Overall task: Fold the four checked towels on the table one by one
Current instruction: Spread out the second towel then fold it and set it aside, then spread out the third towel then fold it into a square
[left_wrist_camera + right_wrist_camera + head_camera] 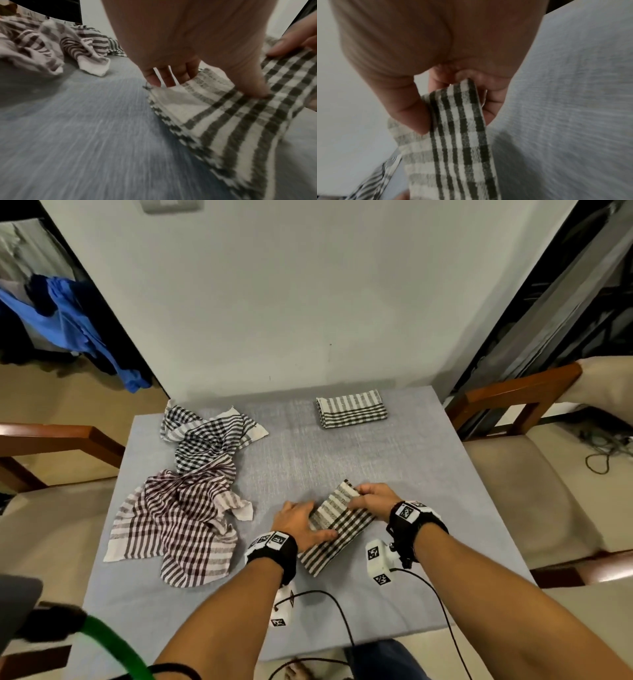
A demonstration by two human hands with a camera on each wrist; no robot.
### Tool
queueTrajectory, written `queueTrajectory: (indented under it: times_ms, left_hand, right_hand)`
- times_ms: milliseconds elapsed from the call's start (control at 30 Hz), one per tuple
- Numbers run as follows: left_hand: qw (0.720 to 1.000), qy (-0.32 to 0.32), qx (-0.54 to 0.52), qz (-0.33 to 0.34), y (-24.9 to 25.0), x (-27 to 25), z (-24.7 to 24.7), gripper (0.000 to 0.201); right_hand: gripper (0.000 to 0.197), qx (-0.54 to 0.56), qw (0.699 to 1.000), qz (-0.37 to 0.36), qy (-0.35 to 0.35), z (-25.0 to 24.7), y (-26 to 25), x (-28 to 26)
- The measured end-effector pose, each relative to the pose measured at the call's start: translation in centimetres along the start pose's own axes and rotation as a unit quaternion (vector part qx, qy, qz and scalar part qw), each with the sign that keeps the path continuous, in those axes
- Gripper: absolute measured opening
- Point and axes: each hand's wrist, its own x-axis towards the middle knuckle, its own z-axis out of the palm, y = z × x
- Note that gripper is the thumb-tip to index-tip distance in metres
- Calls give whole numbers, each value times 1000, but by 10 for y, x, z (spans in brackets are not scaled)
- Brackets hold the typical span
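Note:
A black-and-white checked towel [337,529], folded into a narrow strip, lies slantwise near the table's front. My left hand [305,522] lies flat on its near-left part, thumb pressing the cloth [254,88] and fingers at the strip's edge. My right hand [363,498] pinches the strip's far end [458,108] between thumb and fingers and holds it raised off the table. One folded checked towel [351,409] sits at the back right. Two unfolded towels lie crumpled on the left: a black-checked one [205,436] and a maroon-checked one [174,525].
The grey tablecloth [428,491] covers the table, which stands against a white wall. Wooden chairs stand at the left [61,440] and right [520,395]. Black cables [342,611] run from the wrist cameras over the front edge.

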Motion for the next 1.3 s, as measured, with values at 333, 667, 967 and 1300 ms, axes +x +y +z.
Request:
queueTrajectory:
  times_ms: [333,667,967,1300]
  left_hand:
    - [946,-96,-294,-99,31,75,-34,27]
    - [904,53,-391,-164,110,161,-37,60]
    - [923,51,-350,-149,171,231,-29,73]
    - [946,190,-227,-132,149,208,-21,47]
  right_hand:
    - [13,138,986,78,56,-98,-20,63]
    - [12,152,974,61,158,-185,-20,130]
    - [21,140,949,70,273,-250,-6,171]
    - [33,58,949,68,302,-267,-2,177]
